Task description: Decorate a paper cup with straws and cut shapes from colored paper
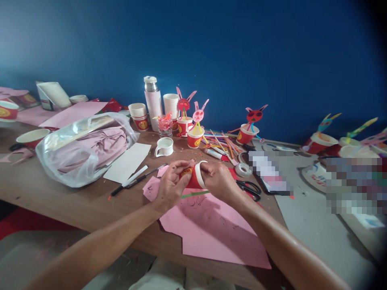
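Observation:
A red paper cup (193, 177) with a white rim lies tipped on its side in the air, its mouth turned to the right. My left hand (173, 183) is closed around its base end. My right hand (219, 179) is at the cup's mouth, fingers curled together with their tips hidden inside the rim; what they pinch, if anything, cannot be seen. Just below the cup runs a thin green strip (195, 194), like a pipe cleaner. Under both hands lies a pink paper sheet (223, 241) with cut edges and small dark bits on it.
Black scissors (249, 190), a tape roll (243, 170) and a phone (269, 173) lie to the right. Behind are pipe cleaners (222, 141), a white mug (164, 147), a rabbit-faced cup (196, 139) and a thermos (153, 104). Pens (130, 180) and a plastic bag (87, 149) lie left.

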Available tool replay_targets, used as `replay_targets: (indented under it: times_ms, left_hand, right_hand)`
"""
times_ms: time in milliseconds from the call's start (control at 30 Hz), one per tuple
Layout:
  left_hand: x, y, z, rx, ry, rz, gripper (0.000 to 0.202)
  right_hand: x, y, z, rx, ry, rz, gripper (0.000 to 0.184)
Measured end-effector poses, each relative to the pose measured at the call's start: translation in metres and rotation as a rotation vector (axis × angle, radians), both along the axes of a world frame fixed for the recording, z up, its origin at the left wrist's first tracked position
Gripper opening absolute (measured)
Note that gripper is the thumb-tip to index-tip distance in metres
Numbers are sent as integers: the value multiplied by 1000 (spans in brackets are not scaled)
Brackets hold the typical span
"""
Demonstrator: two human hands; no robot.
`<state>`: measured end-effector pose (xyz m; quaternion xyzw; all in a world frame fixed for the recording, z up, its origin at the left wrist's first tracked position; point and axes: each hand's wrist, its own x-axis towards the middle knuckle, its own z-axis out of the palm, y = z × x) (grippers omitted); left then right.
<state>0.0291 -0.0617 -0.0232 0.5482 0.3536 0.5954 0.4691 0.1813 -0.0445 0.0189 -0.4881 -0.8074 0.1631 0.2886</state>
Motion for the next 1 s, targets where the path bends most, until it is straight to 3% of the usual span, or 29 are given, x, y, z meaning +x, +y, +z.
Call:
replay_targets:
  times_ms: [200,467,733,1000]
  left_hand:
    - [0,-2,4,130,49,47,18]
    - [2,-1,6,171,40,173,7]
    - [0,2,2,131,2,85,14]
    - [-4,0,8,147,238,111,22]
  right_hand:
    - [2,-3,8,-72,72,86,18]
    - [-4,-6,3,-88,246,-12,16]
    - [-3,-4,7,-142,317,45,18]
    - [-1,0,0,-241,434,29,15]
